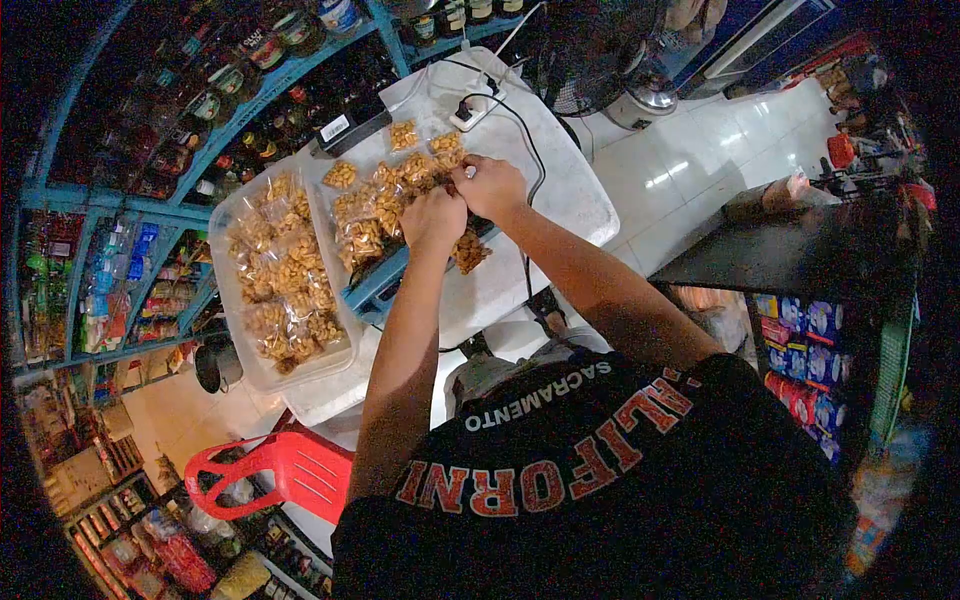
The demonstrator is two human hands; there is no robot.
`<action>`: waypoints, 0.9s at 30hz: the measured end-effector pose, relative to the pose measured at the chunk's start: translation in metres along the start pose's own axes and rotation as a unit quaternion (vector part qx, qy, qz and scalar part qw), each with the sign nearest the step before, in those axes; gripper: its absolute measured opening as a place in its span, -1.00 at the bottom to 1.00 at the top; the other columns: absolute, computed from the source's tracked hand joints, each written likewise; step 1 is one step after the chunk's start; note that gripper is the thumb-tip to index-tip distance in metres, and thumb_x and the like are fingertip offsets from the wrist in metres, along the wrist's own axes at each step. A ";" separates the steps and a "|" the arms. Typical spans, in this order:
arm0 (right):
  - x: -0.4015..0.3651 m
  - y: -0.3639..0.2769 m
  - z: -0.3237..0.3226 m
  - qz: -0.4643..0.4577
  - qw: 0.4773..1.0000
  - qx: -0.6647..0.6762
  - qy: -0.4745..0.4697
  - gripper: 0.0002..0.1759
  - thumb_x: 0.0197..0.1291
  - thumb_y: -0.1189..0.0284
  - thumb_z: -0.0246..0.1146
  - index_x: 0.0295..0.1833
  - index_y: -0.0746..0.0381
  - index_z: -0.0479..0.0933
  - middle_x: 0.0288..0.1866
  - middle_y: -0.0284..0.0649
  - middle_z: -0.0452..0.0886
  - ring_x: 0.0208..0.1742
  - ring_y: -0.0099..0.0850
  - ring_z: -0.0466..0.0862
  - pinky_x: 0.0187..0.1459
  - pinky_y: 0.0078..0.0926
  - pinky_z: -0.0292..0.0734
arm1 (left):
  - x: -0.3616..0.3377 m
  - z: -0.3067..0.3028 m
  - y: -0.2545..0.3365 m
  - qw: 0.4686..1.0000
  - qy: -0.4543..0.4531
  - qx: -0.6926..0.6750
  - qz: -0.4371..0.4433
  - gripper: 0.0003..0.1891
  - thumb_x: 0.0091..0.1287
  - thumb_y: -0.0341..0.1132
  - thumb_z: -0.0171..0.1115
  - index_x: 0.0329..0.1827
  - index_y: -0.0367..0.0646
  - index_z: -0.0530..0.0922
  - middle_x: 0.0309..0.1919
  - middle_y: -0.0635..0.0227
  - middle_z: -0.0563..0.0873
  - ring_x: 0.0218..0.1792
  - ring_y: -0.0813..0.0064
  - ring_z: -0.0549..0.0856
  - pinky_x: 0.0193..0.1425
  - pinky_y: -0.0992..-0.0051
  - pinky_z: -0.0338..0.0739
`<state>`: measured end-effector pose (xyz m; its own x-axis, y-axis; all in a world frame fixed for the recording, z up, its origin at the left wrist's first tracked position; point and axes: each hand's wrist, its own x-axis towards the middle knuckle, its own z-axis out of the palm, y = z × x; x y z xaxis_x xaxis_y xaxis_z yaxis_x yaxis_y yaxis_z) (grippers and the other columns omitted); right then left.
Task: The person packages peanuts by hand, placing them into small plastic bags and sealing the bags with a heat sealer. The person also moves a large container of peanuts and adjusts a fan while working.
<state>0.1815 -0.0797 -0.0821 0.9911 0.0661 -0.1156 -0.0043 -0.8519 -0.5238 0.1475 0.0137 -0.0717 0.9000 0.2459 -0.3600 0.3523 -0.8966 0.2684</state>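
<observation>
My left hand [435, 217] and my right hand [490, 187] are close together over the table, fingers closed and pinched. A small clear bag of brown nuts [469, 252] shows just below them, its top edge seemingly between my fingers, though the grip itself is hidden. Under my left wrist lies a long blue device [378, 284] that looks like a bag sealer, partly covered by my arm. Beyond my hands, filled nut packets [370, 212] lie in a heap. To the left, a clear plastic tub [345, 362] holds many more such packets.
The white table [585, 200] carries a power strip [472, 112] with black cables and a dark box [350, 128] with a label. A red plastic chair [310, 475] stands at the near left. Stocked blue shelves [130, 200] line the left; a dark counter [790, 250] is at right.
</observation>
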 end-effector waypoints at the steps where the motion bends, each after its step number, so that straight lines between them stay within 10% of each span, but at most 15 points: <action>1: 0.000 0.001 0.001 -0.009 1.000 0.004 0.003 -0.61 -0.01 0.10 -0.01 -0.18 0.06 0.55 -0.31 -0.03 0.59 -0.23 -0.09 0.58 -0.14 -0.23 0.47 | 0.001 0.001 -0.001 1.000 0.000 0.000 0.000 -0.57 0.16 -0.13 -0.22 -0.19 -0.21 0.56 -0.17 0.00 0.59 -0.09 0.07 0.56 0.01 0.20 0.39; 27: -0.002 0.000 -0.003 -0.030 0.999 0.010 -0.002 -0.52 0.03 0.01 -0.01 -0.25 0.20 0.56 -0.34 0.01 0.59 -0.24 -0.09 0.59 -0.19 -0.21 0.49 | -0.003 -0.002 0.000 1.000 -0.001 0.004 0.010 -0.58 0.16 -0.13 -0.22 -0.22 -0.20 0.56 -0.19 0.01 0.59 -0.11 0.09 0.57 0.00 0.20 0.39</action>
<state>0.1801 -0.0811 -0.0794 0.9889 0.1200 -0.0873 0.0533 -0.8361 -0.5460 0.1456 0.0144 -0.0689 0.9064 0.2263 -0.3567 0.3314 -0.9045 0.2684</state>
